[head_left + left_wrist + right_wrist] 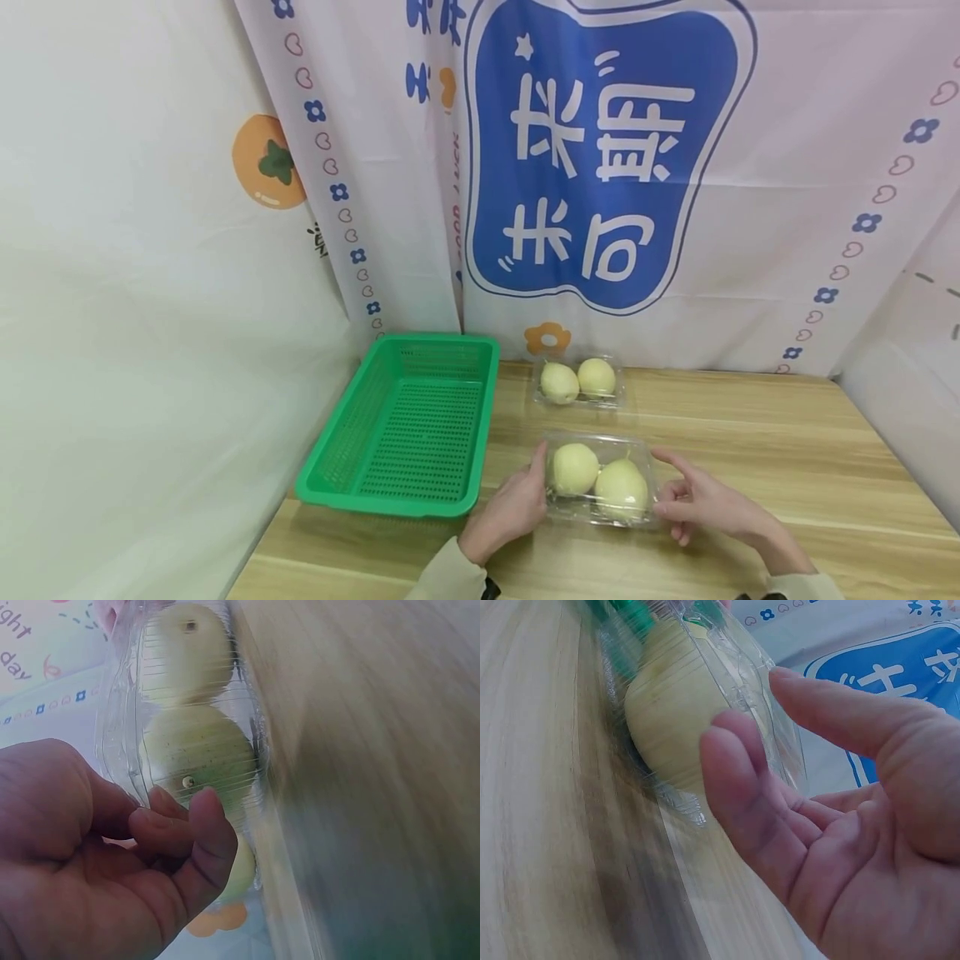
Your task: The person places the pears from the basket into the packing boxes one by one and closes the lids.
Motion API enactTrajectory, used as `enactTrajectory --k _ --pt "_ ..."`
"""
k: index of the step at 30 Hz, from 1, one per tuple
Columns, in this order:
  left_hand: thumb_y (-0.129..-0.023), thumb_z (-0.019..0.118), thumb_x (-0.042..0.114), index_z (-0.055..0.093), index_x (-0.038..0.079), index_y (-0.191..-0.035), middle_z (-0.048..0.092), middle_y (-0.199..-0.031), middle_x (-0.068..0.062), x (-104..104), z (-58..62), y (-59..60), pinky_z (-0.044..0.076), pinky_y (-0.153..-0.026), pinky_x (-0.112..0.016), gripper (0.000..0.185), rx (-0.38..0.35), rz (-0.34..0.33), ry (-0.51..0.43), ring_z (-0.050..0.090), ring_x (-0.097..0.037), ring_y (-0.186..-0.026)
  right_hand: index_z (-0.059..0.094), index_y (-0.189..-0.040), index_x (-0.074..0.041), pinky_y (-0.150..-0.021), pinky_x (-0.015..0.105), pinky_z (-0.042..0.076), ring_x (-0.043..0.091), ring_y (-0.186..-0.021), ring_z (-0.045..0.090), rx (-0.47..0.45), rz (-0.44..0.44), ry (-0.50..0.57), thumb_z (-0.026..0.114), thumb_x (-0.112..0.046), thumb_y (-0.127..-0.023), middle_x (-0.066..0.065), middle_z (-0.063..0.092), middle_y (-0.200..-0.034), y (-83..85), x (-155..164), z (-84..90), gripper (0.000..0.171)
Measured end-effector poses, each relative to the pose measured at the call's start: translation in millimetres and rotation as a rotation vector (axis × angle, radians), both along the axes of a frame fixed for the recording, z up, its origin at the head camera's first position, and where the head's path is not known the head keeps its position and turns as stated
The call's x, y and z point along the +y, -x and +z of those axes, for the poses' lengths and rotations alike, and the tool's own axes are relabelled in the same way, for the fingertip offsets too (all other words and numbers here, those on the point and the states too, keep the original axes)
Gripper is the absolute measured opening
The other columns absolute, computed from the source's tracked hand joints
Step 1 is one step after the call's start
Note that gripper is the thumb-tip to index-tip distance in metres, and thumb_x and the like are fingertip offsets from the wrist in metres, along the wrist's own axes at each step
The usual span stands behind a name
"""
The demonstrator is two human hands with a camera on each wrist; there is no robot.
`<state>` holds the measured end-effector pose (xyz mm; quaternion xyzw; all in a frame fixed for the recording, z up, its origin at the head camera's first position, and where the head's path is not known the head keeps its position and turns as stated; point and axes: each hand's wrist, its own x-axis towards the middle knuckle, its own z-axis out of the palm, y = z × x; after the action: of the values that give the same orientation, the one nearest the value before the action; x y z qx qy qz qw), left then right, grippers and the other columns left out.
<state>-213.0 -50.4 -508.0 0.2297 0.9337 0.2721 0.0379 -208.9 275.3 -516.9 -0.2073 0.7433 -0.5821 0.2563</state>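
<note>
A clear plastic box (603, 512) with two pale yellow pears (621, 489) lies on the wooden table between both hands. At its left end is my left hand (516, 504), thumb along the side and the other fingers loosely bent in the left wrist view. My right hand (708, 500) is at the opposite end; in the right wrist view its thumb and slightly bent fingers (731, 761) come up to the box edge, with a space between them. Whether either hand presses the plastic is hard to tell. Through the ribbed plastic, a pear (671, 697) shows close by.
To the left stands a green perforated basket (487, 417). Behind, near the wall, is a second clear box (543, 402) with two pears. A printed cloth (420, 250) hangs along the back, and a white sheet (150, 333) closes the left side.
</note>
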Motion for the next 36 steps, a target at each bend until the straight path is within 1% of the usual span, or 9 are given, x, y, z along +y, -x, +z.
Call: enactTrajectory --k 2,6,11,13,17,20,23,31,36 --pt "-0.092 0.048 -0.006 0.017 -0.004 -0.153 0.047 -0.068 0.003 0.9 -0.2 0.2 0.037 -0.045 -0.021 0.068 -0.007 -0.003 0.003 0.042 -0.006 -0.051 -0.009 -0.154 -0.002 -0.06 0.043 0.058 0.015 -0.066 0.065 0.008 0.011 0.018 0.061 -0.008 -0.095 0.023 0.061 -0.09 -0.7 0.9 -1.1 0.092" --pt "-0.087 0.052 -0.009 0.017 -0.003 -0.152 0.051 -0.07 0.001 2.5 0.1 -0.2 0.039 -0.048 -0.021 0.074 0.004 0.009 0.031 0.044 -0.007 -0.055 -0.01 -0.155 -0.004 -0.06 0.043 0.058 0.014 -0.066 0.065 0.003 0.006 0.005 0.063 -0.011 -0.094 0.024 0.061 -0.091 -1.1 1.9 -3.8 0.095" --pt "-0.084 0.056 -0.01 0.016 0.0 -0.153 0.049 -0.067 0.002 4.3 0.4 -1.1 0.038 -0.046 -0.022 0.08 -0.029 0.033 0.045 0.044 -0.008 -0.052 -0.013 -0.155 -0.006 -0.058 0.044 0.058 0.012 -0.063 0.065 -0.015 0.012 -0.012 0.062 -0.013 -0.096 0.023 0.062 -0.089 -1.6 2.5 -5.6 0.096" --pt "-0.083 0.057 -0.01 0.016 0.0 -0.153 0.047 -0.066 0.003 4.9 0.9 -1.9 0.038 -0.045 -0.022 0.081 -0.039 0.039 0.046 0.043 -0.008 -0.05 -0.015 -0.154 -0.006 -0.058 0.045 0.058 0.013 -0.063 0.065 -0.031 0.018 0.001 0.061 -0.012 -0.096 0.022 0.063 -0.088 -2.3 2.6 -6.5 0.096" --pt "-0.081 0.058 -0.011 0.017 0.0 -0.152 0.049 -0.068 0.002 5.9 2.8 -2.4 0.038 -0.046 -0.022 0.083 -0.036 0.05 0.054 0.043 -0.008 -0.052 -0.019 -0.153 -0.005 -0.061 0.045 0.058 0.016 -0.066 0.067 -0.051 0.035 0.047 0.059 -0.01 -0.097 0.021 0.064 -0.087 -3.0 1.5 -7.7 0.097" --pt "-0.08 0.058 -0.012 0.017 0.001 -0.152 0.052 -0.07 0.0 6.7 2.8 -1.6 0.038 -0.046 -0.023 0.084 -0.034 0.057 0.056 0.044 -0.009 -0.054 -0.021 -0.153 -0.004 -0.06 0.043 0.059 0.016 -0.066 0.068 -0.045 0.048 0.079 0.058 -0.009 -0.097 0.019 0.065 -0.084 -2.7 0.8 -8.0 0.097" --pt "-0.079 0.058 -0.013 0.017 0.001 -0.152 0.052 -0.07 0.0 7.3 2.2 -1.6 0.038 -0.045 -0.023 0.085 -0.037 0.058 0.048 0.045 -0.009 -0.054 -0.022 -0.152 -0.003 -0.059 0.041 0.059 0.014 -0.065 0.067 -0.033 0.059 0.092 0.058 -0.007 -0.097 0.014 0.064 -0.082 -2.8 0.8 -8.5 0.097" --pt "-0.079 0.056 -0.014 0.016 0.0 -0.152 0.046 -0.062 0.002 6.7 -0.6 -0.8 0.036 -0.041 -0.024 0.084 -0.04 0.072 0.02 0.042 -0.01 -0.046 -0.021 -0.153 -0.004 -0.056 0.04 0.058 0.009 -0.063 0.064 0.031 0.057 0.062 0.059 -0.009 -0.096 0.005 0.062 -0.08 -1.7 -0.5 -9.1 0.098" --pt "-0.081 0.056 -0.013 0.017 0.003 -0.152 0.046 -0.061 0.003 8.4 -2.2 -2.4 0.036 -0.041 -0.024 0.083 -0.054 0.094 0.018 0.043 -0.01 -0.047 -0.021 -0.153 -0.004 -0.055 0.038 0.058 0.008 -0.063 0.063 0.027 0.06 0.059 0.06 -0.008 -0.096 0.002 0.062 -0.079 -2.3 0.2 -9.7 0.099"
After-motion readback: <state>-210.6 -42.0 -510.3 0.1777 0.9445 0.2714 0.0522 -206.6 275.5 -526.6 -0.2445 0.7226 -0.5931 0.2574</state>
